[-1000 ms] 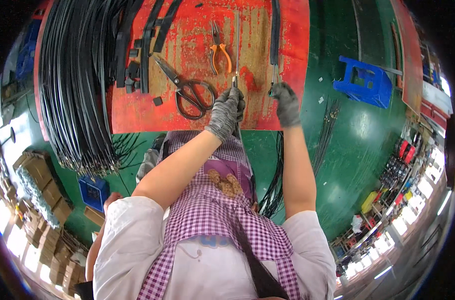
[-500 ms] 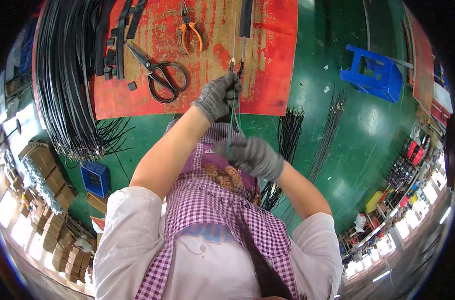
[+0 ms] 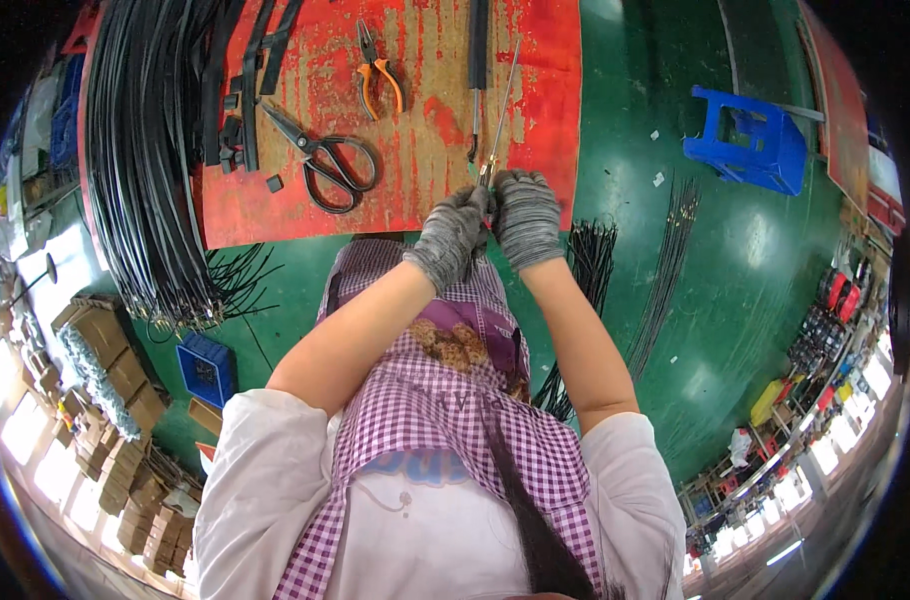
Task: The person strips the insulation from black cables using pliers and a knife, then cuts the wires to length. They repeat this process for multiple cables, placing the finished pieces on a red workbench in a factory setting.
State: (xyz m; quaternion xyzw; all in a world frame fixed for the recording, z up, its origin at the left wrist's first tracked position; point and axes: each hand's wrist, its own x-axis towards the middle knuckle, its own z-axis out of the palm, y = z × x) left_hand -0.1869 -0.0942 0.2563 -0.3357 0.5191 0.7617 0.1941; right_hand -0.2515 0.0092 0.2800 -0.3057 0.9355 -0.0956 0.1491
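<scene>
Both hands wear grey knitted gloves and meet at the near edge of the worn red table [image 3: 415, 200]. My left hand [image 3: 451, 238] is closed on the lower end of a thin metal-coloured cable [image 3: 505, 105], beside a small brass-coloured fitting [image 3: 488, 170]. Pressed against the same spot, my right hand [image 3: 528, 218] has its fingers curled around that end; the fingertips are partly hidden. The cable's other end points up and slightly right over the table. Just left of it lies a black sleeve [image 3: 478, 45] with a thin grey rod coming out.
Black-handled scissors [image 3: 325, 165] and orange-handled pliers [image 3: 382, 85] lie on the table. A thick bundle of black cables [image 3: 140, 150] hangs over its left side. Dark cable bunches [image 3: 590, 255] lie right of me. A blue stool [image 3: 750, 140] stands farther right, a blue crate [image 3: 207, 370] lower left.
My right hand has moved up from in front of the apron to join the left at the table edge. The thin cable now tilts right, apart from the black sleeve.
</scene>
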